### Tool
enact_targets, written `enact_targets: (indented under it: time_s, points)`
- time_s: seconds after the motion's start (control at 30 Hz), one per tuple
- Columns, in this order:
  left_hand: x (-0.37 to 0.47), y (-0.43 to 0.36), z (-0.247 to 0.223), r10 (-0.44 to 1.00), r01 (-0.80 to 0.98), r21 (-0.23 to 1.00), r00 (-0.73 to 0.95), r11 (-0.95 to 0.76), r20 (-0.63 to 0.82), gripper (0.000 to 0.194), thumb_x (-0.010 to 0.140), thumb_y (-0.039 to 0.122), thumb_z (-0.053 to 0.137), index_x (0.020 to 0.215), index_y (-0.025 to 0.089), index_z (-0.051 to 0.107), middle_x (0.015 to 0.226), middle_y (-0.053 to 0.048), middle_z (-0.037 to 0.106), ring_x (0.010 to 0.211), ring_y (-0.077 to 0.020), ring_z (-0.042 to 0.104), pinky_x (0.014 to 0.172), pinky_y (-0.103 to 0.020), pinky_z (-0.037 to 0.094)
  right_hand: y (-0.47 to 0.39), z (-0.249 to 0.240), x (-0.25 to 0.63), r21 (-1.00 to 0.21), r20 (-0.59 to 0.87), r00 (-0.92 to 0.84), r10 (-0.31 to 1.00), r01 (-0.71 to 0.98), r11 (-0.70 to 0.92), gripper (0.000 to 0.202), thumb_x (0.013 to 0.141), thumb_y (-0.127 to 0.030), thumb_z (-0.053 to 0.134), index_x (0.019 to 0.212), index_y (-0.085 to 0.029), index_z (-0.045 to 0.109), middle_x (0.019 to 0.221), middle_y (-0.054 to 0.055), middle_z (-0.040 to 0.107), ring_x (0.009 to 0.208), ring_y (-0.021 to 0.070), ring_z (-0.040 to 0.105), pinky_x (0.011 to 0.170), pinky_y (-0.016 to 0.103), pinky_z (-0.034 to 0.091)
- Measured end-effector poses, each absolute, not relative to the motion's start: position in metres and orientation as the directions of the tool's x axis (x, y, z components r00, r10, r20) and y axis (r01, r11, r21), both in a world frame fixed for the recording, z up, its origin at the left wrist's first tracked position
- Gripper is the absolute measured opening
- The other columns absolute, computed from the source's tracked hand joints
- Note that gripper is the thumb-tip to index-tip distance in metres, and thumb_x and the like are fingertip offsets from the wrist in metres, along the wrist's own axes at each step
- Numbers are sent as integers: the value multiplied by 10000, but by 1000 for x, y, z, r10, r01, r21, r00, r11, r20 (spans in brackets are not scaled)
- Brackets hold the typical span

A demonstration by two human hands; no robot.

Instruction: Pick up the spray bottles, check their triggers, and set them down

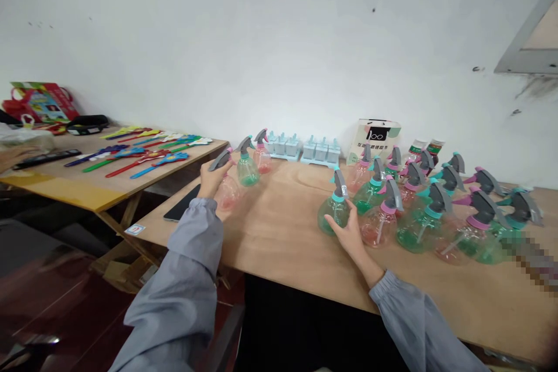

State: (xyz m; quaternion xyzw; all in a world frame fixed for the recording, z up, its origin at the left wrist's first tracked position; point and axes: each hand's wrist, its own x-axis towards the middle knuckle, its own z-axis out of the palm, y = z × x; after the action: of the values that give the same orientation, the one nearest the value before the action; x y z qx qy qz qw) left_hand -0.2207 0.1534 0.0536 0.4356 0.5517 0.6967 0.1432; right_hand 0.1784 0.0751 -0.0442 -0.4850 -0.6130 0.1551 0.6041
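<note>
My left hand [211,177] is closed round the top of a pink spray bottle [227,193] on the left part of the wooden table. Right behind that bottle stand a green spray bottle [248,170] and another pink one [262,158]. Toward the middle, my right hand [346,224] grips the side of a green spray bottle with a turquoise collar [329,214], thumb in front. To its right several pink and green spray bottles stand close together, the nearest a pink one [378,225].
Pale blue popsicle moulds [321,152] and a printed box [372,138] stand by the wall. A dark flat device [181,204] lies at the table's left edge. A second table [104,186] bears colourful hand-shaped items [148,161] and a red bag [47,103].
</note>
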Motion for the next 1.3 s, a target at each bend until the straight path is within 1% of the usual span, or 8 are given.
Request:
enact_targets:
  time_s: [0.23,0.53,0.67,0.77,0.97,1.07,1.2,1.3]
  points:
    - [-233,181,41,642,260,881,-608,-395,467,427,647,416,806,927,97,763,797,-73,728,742,-173,677,581,-224,489,75,-44,179,-767,600,198,775,418,487,803,742,-649,718,1330,-171,453,1321,179,574,1247,330,555,1090,549,434]
    - [-228,193,42,577,388,834,-602,-393,551,395,699,414,785,931,100,734,825,-59,729,789,-176,678,737,-270,560,76,-47,179,-755,611,193,768,433,492,780,760,-627,717,1350,-192,449,1329,165,574,1251,322,554,1082,542,444]
    - [-224,185,43,489,458,793,-624,-403,609,483,674,336,830,1081,121,682,1056,-97,730,991,-208,693,886,-296,558,76,-46,180,-760,606,190,772,425,492,778,756,-620,722,1344,-186,452,1331,170,573,1251,325,555,1084,547,444]
    - [-222,180,42,434,475,779,-649,-409,624,598,649,279,853,1180,130,622,1180,-126,698,1079,-226,683,932,-309,551,75,-46,179,-766,599,190,778,418,488,786,753,-622,723,1342,-182,447,1339,172,568,1258,325,551,1093,546,439]
    - [-217,179,42,489,440,798,-633,-412,601,471,691,297,831,1079,136,618,1031,-93,725,931,-195,707,888,-309,562,76,-48,179,-765,600,185,778,419,489,785,755,-633,718,1340,-185,446,1327,171,573,1249,325,555,1093,554,434]
    - [-217,179,41,499,414,803,-632,-429,593,516,685,308,833,1111,144,592,1021,-93,718,934,-202,711,896,-317,558,77,-49,179,-763,603,190,775,420,491,794,751,-632,722,1346,-187,443,1331,167,570,1256,327,551,1098,559,428]
    - [-224,169,38,444,453,764,-628,-459,639,891,630,348,873,1373,164,415,1286,-164,615,1222,-287,620,1088,-417,461,78,-50,179,-761,609,185,771,411,502,786,746,-628,729,1335,-188,450,1321,164,577,1244,324,564,1090,555,443]
    - [-217,147,36,231,545,712,-698,-442,678,921,745,479,764,1473,199,274,1524,-197,374,1422,-312,429,1192,-456,341,77,-50,177,-765,608,195,770,404,502,789,735,-632,738,1319,-184,455,1304,170,586,1227,327,576,1082,560,453]
